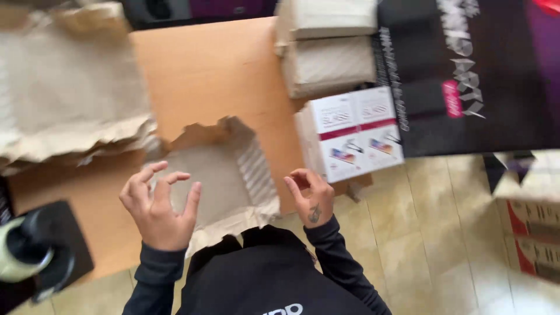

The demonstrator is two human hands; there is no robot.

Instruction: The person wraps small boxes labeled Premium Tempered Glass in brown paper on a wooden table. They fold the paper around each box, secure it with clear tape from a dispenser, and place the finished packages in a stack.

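— Two hands, what are they doing?
— Left hand [158, 205] and right hand [308, 195] hover with fingers curled loosely, holding nothing.
— And the paper?
— The torn brown paper sheet [224, 178] lies between them on the orange desk [216, 76], just beside a white box [350, 134].

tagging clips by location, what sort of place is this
Probably a packing or stockroom area: a cardboard sheet with torn brown paper wrapping, stacked paper-wrapped bundles, and printed cartons on a tiled floor.
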